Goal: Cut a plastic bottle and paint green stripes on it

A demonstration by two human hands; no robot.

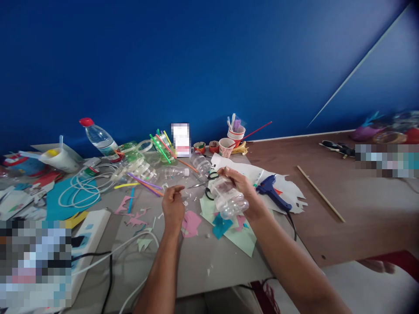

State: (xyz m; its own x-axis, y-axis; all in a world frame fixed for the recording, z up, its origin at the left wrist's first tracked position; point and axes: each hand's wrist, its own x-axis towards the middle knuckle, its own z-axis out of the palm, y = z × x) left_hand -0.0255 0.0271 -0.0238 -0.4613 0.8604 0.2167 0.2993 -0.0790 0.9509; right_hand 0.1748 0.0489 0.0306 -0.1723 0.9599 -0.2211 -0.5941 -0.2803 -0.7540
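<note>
My right hand (pixel 240 185) grips a clear plastic bottle (pixel 227 196) from its right side, with the ribbed base tilted down toward me. Just beyond the bottle lie scissors (pixel 197 185) with black handle loops, partly hidden by it. My left hand (pixel 173 201) hovers over the table left of the scissors, its fingers loosely bent and apart, with nothing visible in it. Below the bottle are a pale green sheet (pixel 242 242), a blue paper scrap (pixel 222 226) and a pink paper scrap (pixel 191 224).
A blue glue gun (pixel 274 192) rests on torn white paper (pixel 296 192) at right. A wooden stick (pixel 321 194) lies farther right. Straws (pixel 160 148), a red-capped bottle (pixel 101 138), coiled white cable (pixel 78 192) and a power strip (pixel 93 240) crowd the left. Paper cups (pixel 226 147) stand behind.
</note>
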